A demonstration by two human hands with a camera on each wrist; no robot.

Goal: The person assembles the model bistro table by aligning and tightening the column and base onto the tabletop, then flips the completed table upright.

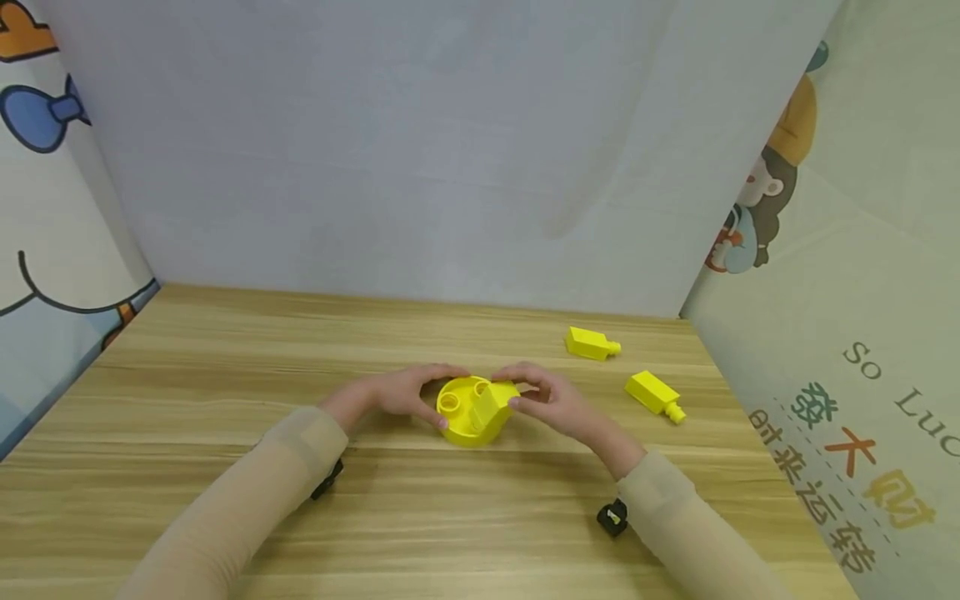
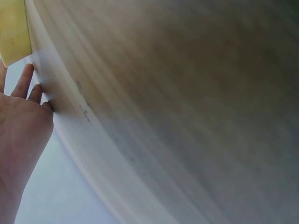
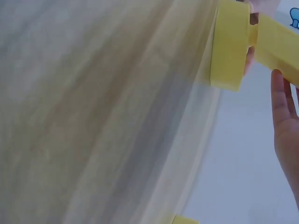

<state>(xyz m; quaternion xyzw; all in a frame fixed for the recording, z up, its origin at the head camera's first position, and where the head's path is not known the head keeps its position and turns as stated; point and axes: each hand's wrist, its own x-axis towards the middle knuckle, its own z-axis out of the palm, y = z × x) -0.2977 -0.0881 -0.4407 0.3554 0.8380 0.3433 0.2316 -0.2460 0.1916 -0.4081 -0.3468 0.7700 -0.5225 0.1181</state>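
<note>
A round yellow base (image 1: 459, 432) with raised ring-shaped sockets sits on the wooden table. My left hand (image 1: 401, 392) holds it at its left side, thumb at the near rim and fingers at the far rim. A yellow block (image 1: 495, 400) leans over the base's right part, pinched between the thumb and fingers of my right hand (image 1: 555, 402). In the right wrist view the block (image 3: 279, 46) has a narrow neck pointing at the base (image 3: 230, 46), apart from the table. Whether the neck sits in a socket is hidden.
Two more yellow blocks with stepped pegs lie to the right, one farther back (image 1: 587, 343) and one nearer (image 1: 652, 393). The wooden table (image 1: 480, 533) ends at a pale cloth (image 1: 420, 167) behind, with printed cloths at both sides.
</note>
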